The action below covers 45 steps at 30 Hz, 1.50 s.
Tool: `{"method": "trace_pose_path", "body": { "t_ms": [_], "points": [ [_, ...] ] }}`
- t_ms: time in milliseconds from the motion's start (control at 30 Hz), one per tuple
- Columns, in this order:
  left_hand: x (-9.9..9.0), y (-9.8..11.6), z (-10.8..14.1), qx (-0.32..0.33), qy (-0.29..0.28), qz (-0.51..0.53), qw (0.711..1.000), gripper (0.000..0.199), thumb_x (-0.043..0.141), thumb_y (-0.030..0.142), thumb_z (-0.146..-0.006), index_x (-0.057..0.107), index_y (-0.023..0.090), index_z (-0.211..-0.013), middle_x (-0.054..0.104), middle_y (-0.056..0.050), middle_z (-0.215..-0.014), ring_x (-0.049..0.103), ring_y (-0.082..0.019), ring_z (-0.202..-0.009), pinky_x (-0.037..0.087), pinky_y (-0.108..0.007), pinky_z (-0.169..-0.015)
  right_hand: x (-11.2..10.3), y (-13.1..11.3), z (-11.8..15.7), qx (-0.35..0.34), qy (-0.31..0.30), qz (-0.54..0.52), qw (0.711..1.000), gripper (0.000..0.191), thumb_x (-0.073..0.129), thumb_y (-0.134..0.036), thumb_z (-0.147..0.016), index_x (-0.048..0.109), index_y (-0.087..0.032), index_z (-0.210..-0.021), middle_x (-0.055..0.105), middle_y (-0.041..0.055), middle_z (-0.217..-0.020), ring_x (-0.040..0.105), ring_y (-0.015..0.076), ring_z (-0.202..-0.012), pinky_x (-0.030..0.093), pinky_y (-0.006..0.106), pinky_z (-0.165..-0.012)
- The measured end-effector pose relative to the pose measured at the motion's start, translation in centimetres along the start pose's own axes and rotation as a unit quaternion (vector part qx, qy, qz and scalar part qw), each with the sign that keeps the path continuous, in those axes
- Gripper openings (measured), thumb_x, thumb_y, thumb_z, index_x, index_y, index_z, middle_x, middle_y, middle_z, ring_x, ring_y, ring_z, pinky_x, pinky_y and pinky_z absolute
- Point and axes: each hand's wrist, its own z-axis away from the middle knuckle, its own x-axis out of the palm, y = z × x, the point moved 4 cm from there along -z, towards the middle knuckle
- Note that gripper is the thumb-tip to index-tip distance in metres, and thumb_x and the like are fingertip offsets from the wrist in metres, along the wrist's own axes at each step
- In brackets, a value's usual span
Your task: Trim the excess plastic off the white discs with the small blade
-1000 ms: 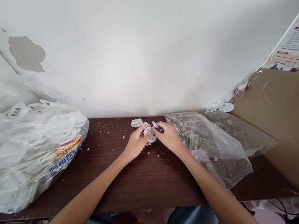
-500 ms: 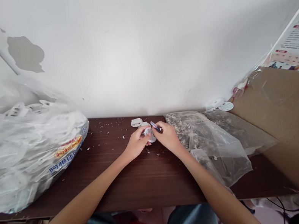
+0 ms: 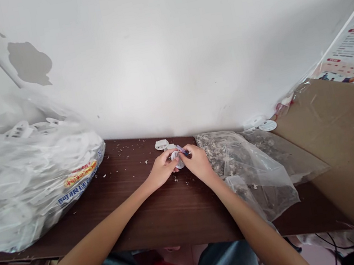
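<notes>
My left hand (image 3: 163,169) is closed on a round white plastic disc (image 3: 180,164), thumb pressed on its face, above the dark table. My right hand (image 3: 199,163) pinches a slim purple-and-dark tool (image 3: 181,149) against the disc's upper right edge. The tip of that tool is too small to make out. Just behind the hands, a white round piece with a raised block (image 3: 162,144) lies on the tabletop. Beside it is a similar white piece (image 3: 170,147), partly hidden by my left fingers.
A large clear bag of white discs (image 3: 34,176) fills the left side. Right of my hands lie clear plastic bags (image 3: 255,169) holding small scraps. White discs (image 3: 267,125) rest near the wall by a brown cardboard sheet (image 3: 346,143). White shavings dot the brown table (image 3: 128,168).
The purple tool has tilted and shifted slightly left over the disc's edge, with my right fingers turning along. My left hand and the disc have stayed in place.
</notes>
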Motion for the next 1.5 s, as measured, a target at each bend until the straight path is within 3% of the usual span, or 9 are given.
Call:
{"method": "trace_pose_path", "body": {
  "t_ms": [200, 367, 500, 667, 1033, 1233, 1400, 1500],
  "points": [
    [0.2, 0.4, 0.4, 0.000, 0.004, -0.053, 0.999, 0.051, 0.066, 0.048, -0.098, 0.064, 0.018, -0.140, 0.076, -0.006, -0.093, 0.074, -0.021, -0.074, 0.058, -0.033, -0.072, 0.1, -0.1, 0.0, 0.004, 0.007, 0.001, 1.000, 0.013, 0.063, -0.027, -0.091, 0.064, -0.021, -0.079, 0.066, 0.0027, -0.083, 0.060, 0.0191, -0.080, 0.041, 0.031, -0.076],
    [0.1, 0.8, 0.6, 0.011, 0.013, -0.051, 0.999, 0.049, 0.067, 0.045, -0.097, 0.066, 0.018, -0.138, 0.077, -0.007, -0.099, 0.073, -0.020, -0.071, 0.057, -0.033, -0.071, 0.2, 0.8, -0.3, 0.083, -0.018, -0.083, 0.993, 0.011, 0.070, -0.032, -0.086, 0.069, -0.021, -0.086, 0.071, 0.0012, -0.089, 0.062, 0.0195, -0.085, 0.043, 0.031, -0.078],
    [0.0, 0.6, 0.4, 0.010, 0.024, 0.000, 1.000, 0.049, 0.069, 0.043, -0.094, 0.068, 0.018, -0.136, 0.076, -0.009, -0.106, 0.070, -0.018, -0.071, 0.059, -0.033, -0.068, 0.4, 1.7, -0.4, 0.158, -0.051, -0.188, 0.968, 0.028, 0.079, -0.042, -0.080, 0.071, -0.020, -0.094, 0.069, 0.0011, -0.095, 0.061, 0.0176, -0.084, 0.044, 0.029, -0.073],
    [0.0, 0.9, 0.5, 0.036, 0.044, 0.072, 0.996, 0.046, 0.073, 0.040, -0.090, 0.072, 0.018, -0.130, 0.074, -0.010, -0.107, 0.067, -0.019, -0.076, 0.059, -0.031, -0.061, 0.7, 1.6, 0.0, 0.230, -0.098, -0.295, 0.922, 0.040, 0.084, -0.049, -0.077, 0.065, -0.022, -0.100, 0.058, -0.0043, -0.083, 0.045, 0.0096, -0.063, 0.034, 0.024, -0.056],
    [-0.3, 1.0, -0.1, 0.017, 0.041, 0.106, 0.993, 0.045, 0.071, 0.038, -0.090, 0.076, 0.018, -0.130, 0.074, -0.011, -0.110, 0.064, -0.018, -0.078, 0.056, -0.028, -0.059, 1.2, 1.6, -0.4, 0.262, -0.109, -0.374, 0.883, 0.048, 0.092, -0.050, -0.071, 0.058, -0.021, -0.091, 0.054, -0.0057, -0.071, 0.039, 0.0069, -0.054, 0.021, 0.022, -0.045],
    [-0.3, 0.8, -0.2, 0.023, 0.037, 0.112, 0.993, 0.047, 0.071, 0.040, -0.091, 0.074, 0.020, -0.134, 0.071, -0.012, -0.129, 0.065, -0.019, -0.084, 0.057, -0.029, -0.062, 1.4, 1.4, -0.3, 0.260, -0.119, -0.452, 0.845, 0.047, 0.095, -0.045, -0.071, 0.057, -0.021, -0.087, 0.048, -0.0086, -0.061, 0.032, 0.0050, -0.049, 0.021, 0.021, -0.043],
    [-0.2, 0.8, 0.2, 0.028, 0.032, 0.097, 0.994, 0.048, 0.070, 0.041, -0.094, 0.071, 0.020, -0.137, 0.074, -0.011, -0.118, 0.066, -0.019, -0.081, 0.058, -0.030, -0.066, 1.7, 1.3, -0.1, 0.261, -0.123, -0.505, 0.813, 0.043, 0.093, -0.045, -0.074, 0.063, -0.020, -0.091, 0.041, -0.0101, -0.056, 0.029, 0.0056, -0.049, 0.022, 0.020, -0.042],
    [-0.2, 0.7, 0.4, 0.036, 0.038, 0.083, 0.995, 0.048, 0.067, 0.039, -0.095, 0.069, 0.020, -0.139, 0.073, -0.011, -0.123, 0.066, -0.018, -0.080, 0.058, -0.030, -0.066, 1.9, 1.3, 0.1, 0.265, -0.121, -0.529, 0.797, 0.041, 0.090, -0.049, -0.077, 0.063, -0.020, -0.089, 0.039, -0.0098, -0.055, 0.029, 0.0060, -0.047, 0.022, 0.020, -0.041]
  ]
}}
